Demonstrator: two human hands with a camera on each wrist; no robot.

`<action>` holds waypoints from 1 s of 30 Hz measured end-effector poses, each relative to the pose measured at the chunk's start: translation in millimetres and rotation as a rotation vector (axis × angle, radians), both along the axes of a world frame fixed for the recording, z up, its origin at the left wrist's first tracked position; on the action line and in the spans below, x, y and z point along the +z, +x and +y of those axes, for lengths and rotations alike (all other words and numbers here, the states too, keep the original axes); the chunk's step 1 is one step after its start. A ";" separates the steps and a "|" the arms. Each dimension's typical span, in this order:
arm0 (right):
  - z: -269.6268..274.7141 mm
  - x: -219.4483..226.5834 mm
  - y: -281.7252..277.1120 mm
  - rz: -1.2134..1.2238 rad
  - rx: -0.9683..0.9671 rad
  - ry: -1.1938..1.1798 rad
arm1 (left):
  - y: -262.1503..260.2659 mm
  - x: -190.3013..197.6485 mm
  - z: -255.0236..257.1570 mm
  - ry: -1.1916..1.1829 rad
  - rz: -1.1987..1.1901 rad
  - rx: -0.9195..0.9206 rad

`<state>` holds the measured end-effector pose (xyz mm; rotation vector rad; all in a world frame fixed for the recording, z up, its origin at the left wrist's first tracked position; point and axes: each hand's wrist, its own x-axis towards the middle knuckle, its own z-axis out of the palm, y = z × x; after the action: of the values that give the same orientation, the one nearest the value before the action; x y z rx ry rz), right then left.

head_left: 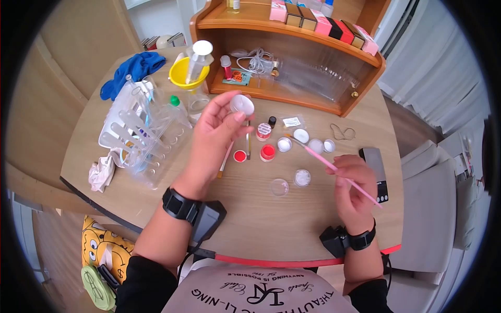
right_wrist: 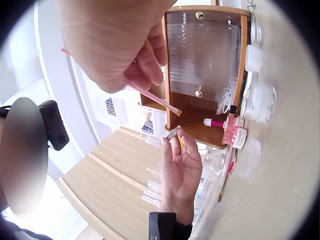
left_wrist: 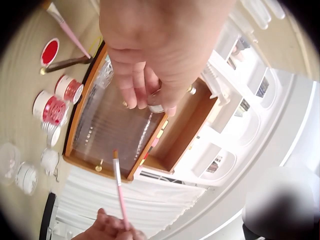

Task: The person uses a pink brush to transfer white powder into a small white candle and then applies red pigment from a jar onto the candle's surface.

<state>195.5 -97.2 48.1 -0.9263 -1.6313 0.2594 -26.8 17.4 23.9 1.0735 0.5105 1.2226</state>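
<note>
Raised over the table's middle, my left hand [head_left: 216, 128] pinches a small round white-rimmed container [head_left: 242, 105] between thumb and fingers. To the right, my right hand [head_left: 356, 187] holds a pink-handled brush [head_left: 334, 168], its bristles pointing up and left, apart from the container. In the left wrist view the brush [left_wrist: 119, 187] stands upright, bristles up. The right wrist view shows the left hand [right_wrist: 181, 172] with the container [right_wrist: 172, 133] at its fingertips, close to the bristles. Below lie a red-filled jar [head_left: 267, 152] and a red-filled lid [head_left: 240, 156]. What the container holds is unclear.
Several small jars and lids, such as an open jar [head_left: 302, 178], lie between the hands. A clear rack with tubes [head_left: 151, 151] and a yellow funnel [head_left: 182, 75] are at left. A wooden cabinet [head_left: 292, 99] stands behind; a dark scale [head_left: 373, 167] lies at right.
</note>
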 end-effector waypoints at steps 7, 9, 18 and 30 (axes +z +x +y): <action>9.8 0.9 -11.1 -0.302 0.071 -0.131 | -19.2 -12.1 22.1 -0.032 0.287 0.037; 12.2 -0.7 -17.7 -0.339 0.090 -0.155 | -17.9 -16.9 24.1 -0.031 0.286 0.043; 23.7 -3.9 -40.0 -0.441 0.122 -0.178 | -12.8 -26.5 26.4 -0.095 0.110 0.053; 35.8 -24.9 -38.8 -0.310 0.123 -0.132 | -8.2 -44.1 35.9 -0.042 0.063 0.036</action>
<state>156.7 -61.4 23.2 -1.0042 -1.9797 0.3236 -34.9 53.3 -20.2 1.0738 0.6044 1.2072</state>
